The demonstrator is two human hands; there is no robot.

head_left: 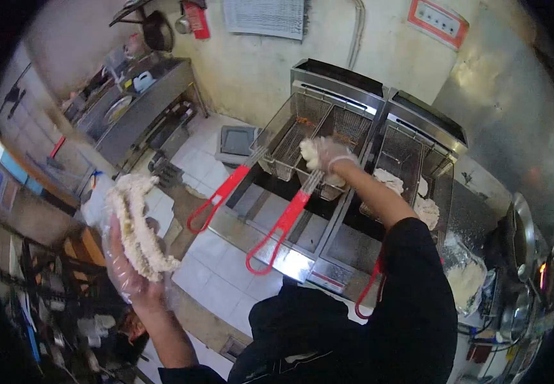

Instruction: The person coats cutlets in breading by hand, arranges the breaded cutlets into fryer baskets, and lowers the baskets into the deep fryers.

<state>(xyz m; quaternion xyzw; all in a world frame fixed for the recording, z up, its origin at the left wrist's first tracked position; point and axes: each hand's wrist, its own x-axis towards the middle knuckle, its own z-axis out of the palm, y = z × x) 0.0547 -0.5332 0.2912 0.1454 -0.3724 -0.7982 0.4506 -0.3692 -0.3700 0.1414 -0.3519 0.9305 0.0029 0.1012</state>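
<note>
My left hand (pixel 123 262), in a clear plastic glove, is closed round long flour-coated pieces of food (pixel 139 227) that look like raw chicken, held up left of the fryer. Over the left fryer's wire baskets (pixel 288 152), my gloved right hand (pixel 337 155) grips a pale floured piece (pixel 309 153). It is just above the handle end of the second basket, whose red handle (pixel 286 224) points toward me. Another red handle (pixel 222 198) belongs to the basket on its left. The fingers of my right hand partly hide the piece.
In the right fryer (pixel 357 246), more floured pieces (pixel 426 211) lie in baskets. A bag of white flour (pixel 465 281) stands on the right, near pans (pixel 517 237). A steel counter (pixel 142 109) is at the back left, and a grey bin (pixel 236 141) sits beside the fryer.
</note>
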